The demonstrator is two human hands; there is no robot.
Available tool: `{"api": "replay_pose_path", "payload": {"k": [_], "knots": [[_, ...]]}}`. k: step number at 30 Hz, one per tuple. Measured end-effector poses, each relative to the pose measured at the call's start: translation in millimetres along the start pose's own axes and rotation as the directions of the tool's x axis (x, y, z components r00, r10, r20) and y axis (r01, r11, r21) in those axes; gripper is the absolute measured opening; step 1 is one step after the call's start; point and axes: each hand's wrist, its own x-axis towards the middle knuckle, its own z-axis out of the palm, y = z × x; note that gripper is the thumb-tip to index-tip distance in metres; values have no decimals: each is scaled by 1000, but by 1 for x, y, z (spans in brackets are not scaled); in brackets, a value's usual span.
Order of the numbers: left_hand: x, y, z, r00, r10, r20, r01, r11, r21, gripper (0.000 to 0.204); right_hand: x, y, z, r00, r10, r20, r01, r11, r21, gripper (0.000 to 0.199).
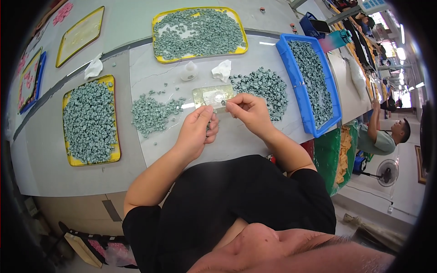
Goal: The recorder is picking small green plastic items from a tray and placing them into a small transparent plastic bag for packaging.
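My left hand (195,133) is curled, thumb against the fingers; a dark bit shows between them, too small to name. My right hand (251,113) pinches by thumb and forefinger at a small grey-green piece (223,103). Both hands meet at the near edge of a small flat yellowish plate (198,96) with a pale patch in its middle. Right of it lies a loose heap of dark green pieces (266,88). To the left is a lighter heap of similar pieces (152,113). Behind the plate are a small whitish cup (188,71) and a crumpled white tissue (221,71).
Yellow-rimmed trays of green pieces stand at the back (155,34) and the left (117,152). A blue bin (335,107) of pieces borders the right side. Another crumpled tissue (94,68) and a yellow-rimmed tray (82,36) lie far left. A person (375,136) is off right.
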Motion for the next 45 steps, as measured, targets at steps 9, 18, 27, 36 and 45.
{"api": "replay_pose_path", "payload": {"k": [9,18,27,36,45], "knots": [[1,0,-5,999,37,-10,-36,996,78,30,-6,-1,15,999,-31,10,30,998,59,7],[4,-2,-7,1000,13,-7,-12,998,63,31,1,10,16,631,-749,202,720,468,-512,29],[-3,-4,-3,995,97,-8,-95,987,128,31,-1,4,20,543,-786,296,775,332,-538,28],[-5,-20,-12,889,458,8,-392,752,530,29,-5,9,30,676,-728,115,699,584,-412,23],[-1,-18,-9,834,546,82,-435,558,707,29,-3,13,26,670,-736,101,703,584,-406,23]]}}
